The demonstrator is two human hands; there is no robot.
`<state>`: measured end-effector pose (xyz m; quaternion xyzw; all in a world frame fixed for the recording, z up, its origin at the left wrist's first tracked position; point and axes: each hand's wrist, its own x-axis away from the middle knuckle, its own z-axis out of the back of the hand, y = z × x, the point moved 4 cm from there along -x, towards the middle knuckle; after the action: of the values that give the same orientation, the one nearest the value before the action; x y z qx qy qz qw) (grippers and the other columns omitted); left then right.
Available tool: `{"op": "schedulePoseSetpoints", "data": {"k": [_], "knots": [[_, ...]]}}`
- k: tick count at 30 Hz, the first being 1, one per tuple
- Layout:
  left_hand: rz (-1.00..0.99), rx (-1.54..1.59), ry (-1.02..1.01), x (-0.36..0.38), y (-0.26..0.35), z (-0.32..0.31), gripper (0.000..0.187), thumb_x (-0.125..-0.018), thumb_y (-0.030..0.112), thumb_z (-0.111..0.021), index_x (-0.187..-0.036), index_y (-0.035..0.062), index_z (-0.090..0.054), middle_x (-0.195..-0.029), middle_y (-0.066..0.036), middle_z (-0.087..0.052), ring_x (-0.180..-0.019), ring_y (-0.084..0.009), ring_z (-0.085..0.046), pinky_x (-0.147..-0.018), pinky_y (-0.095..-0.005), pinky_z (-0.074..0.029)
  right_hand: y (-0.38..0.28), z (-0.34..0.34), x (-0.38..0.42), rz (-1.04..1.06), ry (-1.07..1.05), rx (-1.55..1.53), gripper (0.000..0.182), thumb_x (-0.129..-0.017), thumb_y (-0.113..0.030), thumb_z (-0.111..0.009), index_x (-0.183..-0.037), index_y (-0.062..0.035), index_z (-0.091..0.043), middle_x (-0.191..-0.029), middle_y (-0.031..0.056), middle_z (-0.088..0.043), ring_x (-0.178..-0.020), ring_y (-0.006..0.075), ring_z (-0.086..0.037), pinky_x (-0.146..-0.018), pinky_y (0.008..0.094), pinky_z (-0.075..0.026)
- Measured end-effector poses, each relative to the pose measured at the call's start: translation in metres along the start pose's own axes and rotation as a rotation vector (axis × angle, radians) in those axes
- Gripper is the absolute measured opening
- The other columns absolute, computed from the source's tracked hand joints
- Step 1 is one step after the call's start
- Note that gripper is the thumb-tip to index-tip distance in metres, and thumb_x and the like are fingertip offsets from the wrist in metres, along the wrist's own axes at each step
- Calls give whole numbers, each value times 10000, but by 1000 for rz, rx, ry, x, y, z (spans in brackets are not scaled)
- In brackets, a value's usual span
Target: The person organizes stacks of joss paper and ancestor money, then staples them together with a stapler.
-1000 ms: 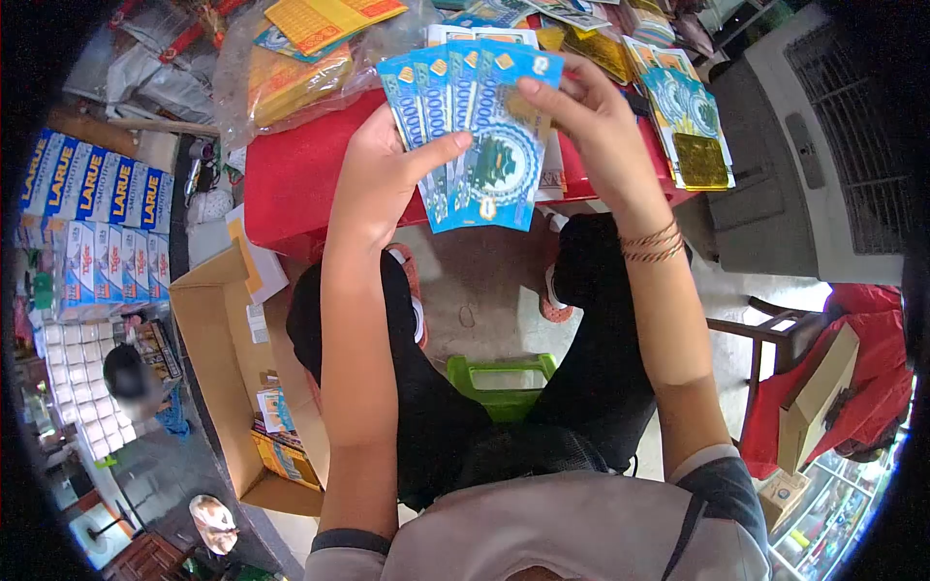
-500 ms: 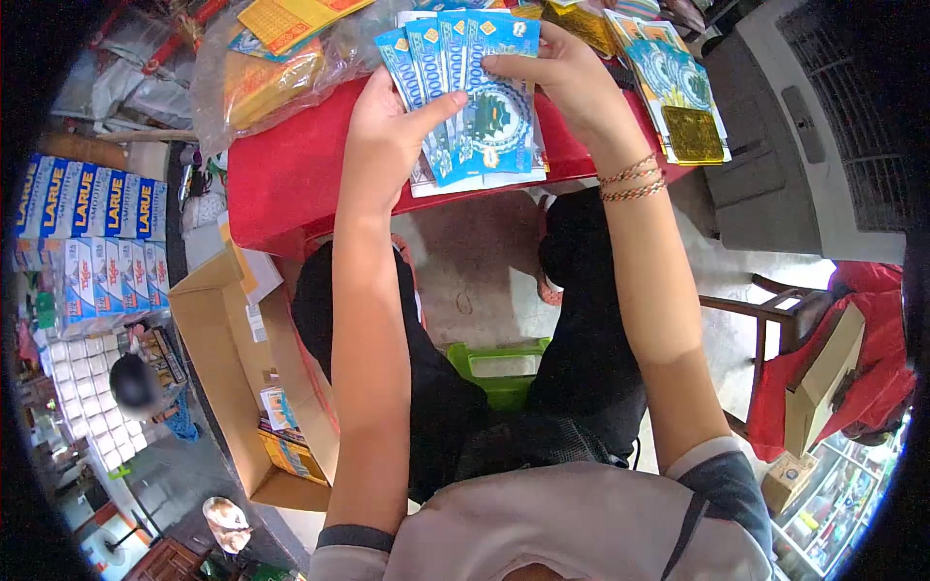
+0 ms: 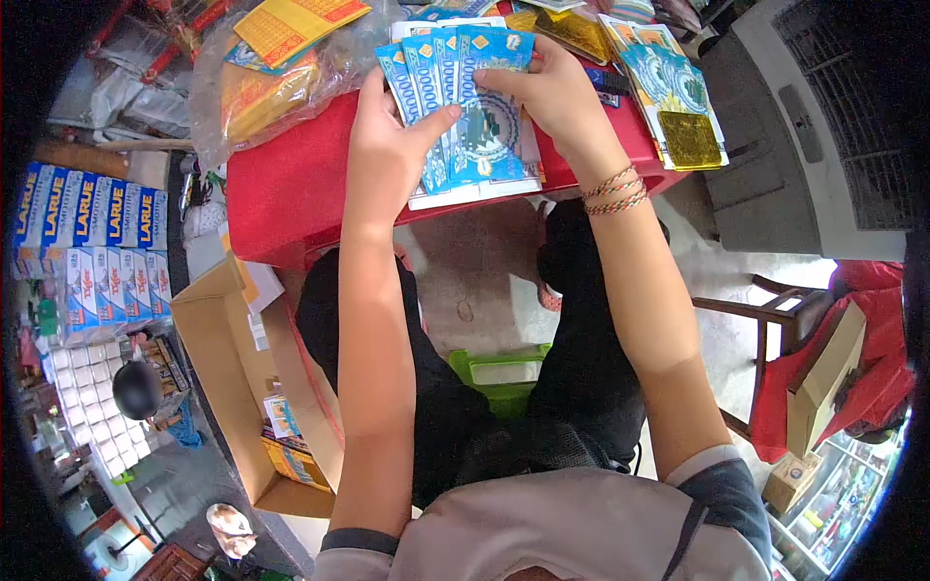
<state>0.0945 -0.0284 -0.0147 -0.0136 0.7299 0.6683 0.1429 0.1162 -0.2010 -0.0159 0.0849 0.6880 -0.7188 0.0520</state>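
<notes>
Item 1: blue notes [image 3: 489, 126], at least four, fanned. Location: above the near edge of the red bench [image 3: 291, 179], between both hands, over white papers [image 3: 475, 197]; whether they touch these cannot be told.

Item 2: left hand [image 3: 386, 155]. Grip pinching the fan's left side, thumb flat across the faces, apparently to keep the overlap from slipping.

Item 3: right hand [image 3: 557, 92]. Grip pinching the upper right of the front note, thumb on its face, seemingly to steady that corner. The staggered spread leaves each note's left strip exposed, so they can probably be told apart singly.

Item 4: gold sheet [image 3: 693, 140], lying on blue-patterned papers [image 3: 666, 79] at the bench's right; it may serve to weigh them down.

Item 5: clear plastic bag [image 3: 208, 102], around yellow packets [image 3: 266, 102], presumably to keep them together.

Markings: rows of zeros on the notes; "LARUE" and "SMOOTH" on the upper cartons [image 3: 87, 208]; "Tiger" on the lower cartons [image 3: 114, 286]. Red print on the yellow sheets [image 3: 300, 24]: too small to read.
</notes>
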Motion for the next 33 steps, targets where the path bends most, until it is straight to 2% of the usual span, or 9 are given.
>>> {"op": "schedulePoseSetpoints", "data": {"k": [3,6,8,14,15,17,18,29,33], "knots": [[-69,13,71,7,8,0,716,-780,-28,-722,-1368,-30,-313,-1141,-164,-617,-961,-180,-641,-836,-288,-514,-2,0,2,-5,24,41,407,-718,-97,-777,-1052,62,-608,-934,130,-700,-818,175,-674,-732,298,-545],[-115,-195,88,8,21,9,943,-758,1,-758,-1468,15,-137,-1217,-231,-550,-1116,-225,-570,-929,-342,-495,1,2,2,0,61,67,406,-719,-108,-776,-1053,54,-610,-930,135,-702,-812,177,-679,-730,301,-543],[-234,-557,250,10,30,23,838,-770,42,-752,-1445,17,-256,-1243,-232,-538,-1161,-247,-549,-975,-385,-466,4,3,1,31,83,131,407,-714,-127,-770,-1044,48,-610,-928,160,-701,-824,219,-687,-743,325,-539],[-262,-794,124,10,28,35,431,-811,103,-710,-1217,32,-584,-1262,-138,-574,-1180,-253,-547,-1009,-392,-430,15,3,-1,78,132,339,447,-696,-194,-762,-1031,55,-605,-952,219,-681,-878,332,-673,-789,382,-524],[-261,-794,125,11,27,35,431,-811,103,-710,-1217,32,-584,-1262,-138,-574,-1180,-253,-547,-1009,-392,-430,14,3,-1,78,130,340,447,-696,-194,-762,-1031,55,-605,-952,219,-681,-878,332,-673,-789,382,-524],[-314,-927,88,13,28,30,411,-793,102,-713,-1189,60,-610,-1236,-138,-586,-1180,-292,-536,-1015,-385,-412,11,1,1,79,119,471,432,-773,-117,-753,-1125,45,-563,-956,132,-693,-821,158,-671,-729,282,-538],[-314,-927,89,14,28,29,411,-793,102,-713,-1189,60,-610,-1236,-138,-586,-1180,-292,-536,-1015,-385,-412,10,0,2,80,118,471,432,-773,-117,-753,-1125,45,-563,-956,132,-693,-821,158,-671,-729,282,-538],[-308,-976,9,16,22,26,443,-761,132,-737,-1186,101,-617,-1214,-143,-582,-1176,-326,-501,-1027,-413,-380,-2,-6,12,91,178,612,515,-729,-235,-753,-1120,41,-562,-973,224,-669,-901,328,-666,-790,380,-510],[-310,-992,10,16,20,27,441,-762,135,-738,-1184,98,-616,-1206,-144,-584,-1170,-328,-503,-1024,-412,-380,-3,-7,14,66,174,594,523,-738,-237,-746,-1135,44,-555,-973,231,-665,-906,342,-661,-791,389,-507]]}}
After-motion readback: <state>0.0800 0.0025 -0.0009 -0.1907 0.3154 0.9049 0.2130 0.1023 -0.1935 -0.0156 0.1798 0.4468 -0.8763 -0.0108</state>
